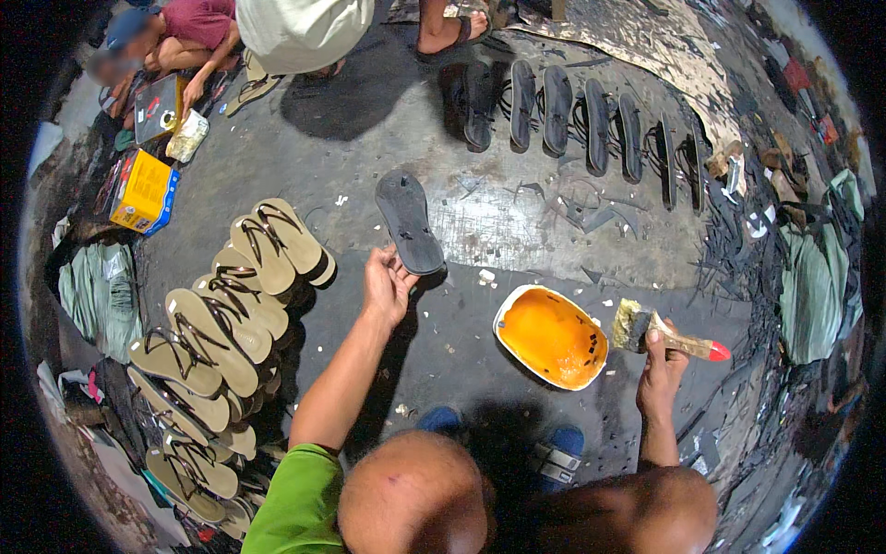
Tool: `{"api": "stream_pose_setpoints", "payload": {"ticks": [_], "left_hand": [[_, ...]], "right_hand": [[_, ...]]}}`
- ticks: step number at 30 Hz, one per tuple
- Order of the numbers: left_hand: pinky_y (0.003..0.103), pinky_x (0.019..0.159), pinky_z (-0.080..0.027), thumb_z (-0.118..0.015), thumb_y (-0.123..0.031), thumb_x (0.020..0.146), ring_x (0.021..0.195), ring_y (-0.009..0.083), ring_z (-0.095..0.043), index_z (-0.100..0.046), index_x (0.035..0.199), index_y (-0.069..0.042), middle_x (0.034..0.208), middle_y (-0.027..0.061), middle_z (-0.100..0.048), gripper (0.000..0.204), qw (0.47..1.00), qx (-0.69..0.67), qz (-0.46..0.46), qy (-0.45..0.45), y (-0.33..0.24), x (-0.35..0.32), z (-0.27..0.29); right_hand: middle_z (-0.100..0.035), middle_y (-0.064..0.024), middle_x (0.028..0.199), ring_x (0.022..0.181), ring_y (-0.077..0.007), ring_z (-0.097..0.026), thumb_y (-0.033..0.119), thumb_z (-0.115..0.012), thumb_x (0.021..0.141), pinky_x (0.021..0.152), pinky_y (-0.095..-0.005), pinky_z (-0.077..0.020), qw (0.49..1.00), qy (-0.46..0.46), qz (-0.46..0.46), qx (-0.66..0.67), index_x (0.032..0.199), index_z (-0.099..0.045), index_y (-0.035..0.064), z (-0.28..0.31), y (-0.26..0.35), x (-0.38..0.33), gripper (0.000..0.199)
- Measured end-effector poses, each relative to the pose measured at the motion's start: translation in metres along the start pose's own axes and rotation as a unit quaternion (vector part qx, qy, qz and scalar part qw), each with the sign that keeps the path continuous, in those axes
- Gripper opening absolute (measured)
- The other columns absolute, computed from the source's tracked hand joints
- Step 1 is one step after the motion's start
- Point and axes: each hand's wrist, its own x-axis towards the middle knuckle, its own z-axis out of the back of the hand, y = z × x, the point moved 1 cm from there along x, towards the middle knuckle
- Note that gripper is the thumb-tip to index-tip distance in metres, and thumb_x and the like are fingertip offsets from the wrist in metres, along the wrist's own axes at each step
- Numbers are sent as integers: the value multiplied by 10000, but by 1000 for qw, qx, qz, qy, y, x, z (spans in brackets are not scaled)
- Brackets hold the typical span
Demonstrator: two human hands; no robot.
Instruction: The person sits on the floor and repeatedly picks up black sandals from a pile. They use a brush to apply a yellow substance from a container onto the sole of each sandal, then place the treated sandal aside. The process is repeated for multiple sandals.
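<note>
My left hand (386, 284) is closed on one end of a dark sandal sole (408, 220), held out above the floor with its broad face up. In my right hand (659, 371) is a flat brush (692, 346) with a wooden, red-tipped handle; its bristle end is caked with yellowish stuff and points left. Between the two hands stands a white-rimmed tub (503, 349) with orange, glue-like liquid (544, 328) inside. The bristles are beside the tub's right edge, apart from the liquid.
Stacked beige sandals (208, 328) lie at the left. Several dark soles (595, 129) stand in a row at the far right. A yellow box (143, 192) sits near a crouching person (198, 32). Pale green sacks (814, 291) and dark scraps (729, 222) line the sides.
</note>
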Motion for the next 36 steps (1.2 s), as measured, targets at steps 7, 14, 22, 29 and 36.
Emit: {"api": "stream_pose_setpoints", "payload": {"ticks": [7,14,22,29,36], "left_hand": [[319,957,-459,-634,-112,925,1100,176,-598,-387,1438,107,1274,138,-627,611,933,340,-116,-31,28,37,-19],[275,919,-472,-639,-132,927,1030,157,-646,-599,1277,58,1148,160,-706,401,828,463,-316,-25,-41,170,-108],[443,1126,-328,-578,-380,978,1337,422,-440,-517,1366,39,1392,298,-495,574,732,472,-488,-55,-44,167,-76],[489,1163,-263,-552,-303,1001,1385,359,-417,-386,1472,2,1507,260,-382,585,792,508,-332,68,38,-39,52],[536,1200,-107,-533,-378,991,1429,341,-364,-132,1553,-2,1582,274,-221,786,762,571,-304,24,35,23,34]], "right_hand": [[-621,-46,1093,967,-105,-556,298,-707,926,885,-259,-420,998,-35,-16,-39,1265,-544,-69,11,-20,15,525],[-633,-60,1077,1005,-144,-567,276,-721,900,920,-311,-433,998,-4,-15,-66,1184,-618,-49,7,-15,30,443],[-591,-34,1067,991,-128,-530,258,-678,930,909,-275,-414,990,88,17,-106,1131,-620,-47,-7,-10,9,370],[-597,-85,1145,1070,-171,-539,214,-661,927,971,-331,-412,996,70,11,-61,1137,-619,-53,-5,-6,-9,342],[-625,-90,1133,1064,-167,-559,272,-671,939,1001,-331,-398,993,73,57,-77,1209,-597,-85,-12,15,-20,454]]}}
